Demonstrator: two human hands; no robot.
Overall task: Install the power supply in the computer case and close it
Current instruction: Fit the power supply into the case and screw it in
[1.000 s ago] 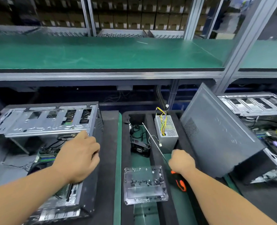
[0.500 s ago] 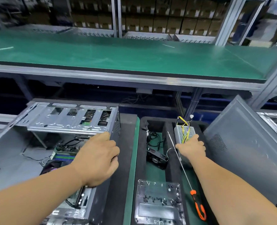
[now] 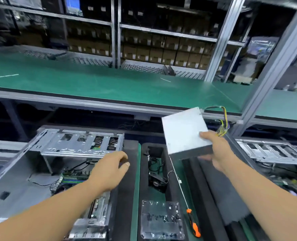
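Up in the air at about 2 o'clock from the middle of the view, the power supply [image 3: 185, 132] is a plain grey metal box, tilted, held clear of the desk [image 3: 179, 171]. The right hand [image 3: 217, 152] has its grip pinching the box's near right corner, thumb on the top face and fingers curled beneath. A bundle of yellow and dark cables [image 3: 222, 126] trails from the box's far side, just beyond the hand.

At 9 o'clock from the box stands the open computer case [image 3: 78, 143], its drive cage uppermost and the motherboard [image 3: 74, 176] visible inside. The left hand [image 3: 109, 169] rests on the case's right edge, fingers bent loosely over the rim; its grip is relaxed rather than clamped.

Between the case and the right arm, a black foam tray [image 3: 165, 164] holds a small black fan [image 3: 157, 182] with its wires. At 6 o'clock from the box lies a clear plastic box of screws [image 3: 161, 221], and just beside it a long screwdriver [image 3: 193, 221] with an orange and black handle. A grey side panel [image 3: 231, 197] lies under the right forearm. At 3 o'clock, another open case [image 3: 269, 150] sits.
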